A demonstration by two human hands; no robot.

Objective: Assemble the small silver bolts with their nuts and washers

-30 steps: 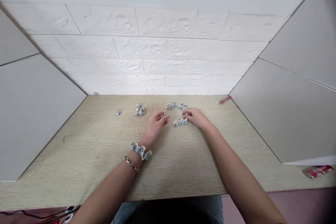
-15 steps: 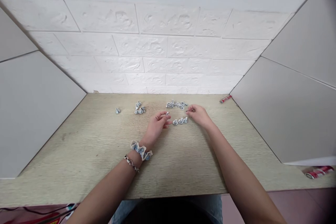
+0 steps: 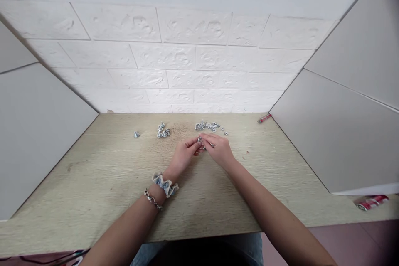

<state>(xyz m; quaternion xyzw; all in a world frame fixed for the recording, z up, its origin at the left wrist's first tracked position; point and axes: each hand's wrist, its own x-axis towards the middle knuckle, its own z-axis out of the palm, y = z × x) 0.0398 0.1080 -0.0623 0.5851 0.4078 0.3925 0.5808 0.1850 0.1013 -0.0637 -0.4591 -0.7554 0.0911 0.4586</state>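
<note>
Pale wood-grain tabletop (image 3: 124, 183), boxed in by a white embossed brick-pattern back wall (image 3: 174, 70) and plain grey side panels (image 3: 343, 133). Left hand (image 3: 183, 154), wrist wearing a blue-white fabric scrunchie (image 3: 165, 183) and a metal chain bracelet (image 3: 151, 199), meets the right hand (image 3: 218, 150) mid-table, fingertips touching. Both pinch one small silver metal fastener (image 3: 200, 141) between them; it sits right at the meeting point, equally near either hand, too small to tell its long axis. A few more silver pieces lie half hidden under the right hand. Loose silver hardware cluster (image 3: 207, 125) lies just beyond the right hand, toward the wall. Second smaller silver cluster (image 3: 162, 131) further left, single silver piece (image 3: 136, 134) left of that. Red cylindrical batteries: one (image 3: 264, 118) at back right corner, one (image 3: 370, 202) at near right edge.
</note>
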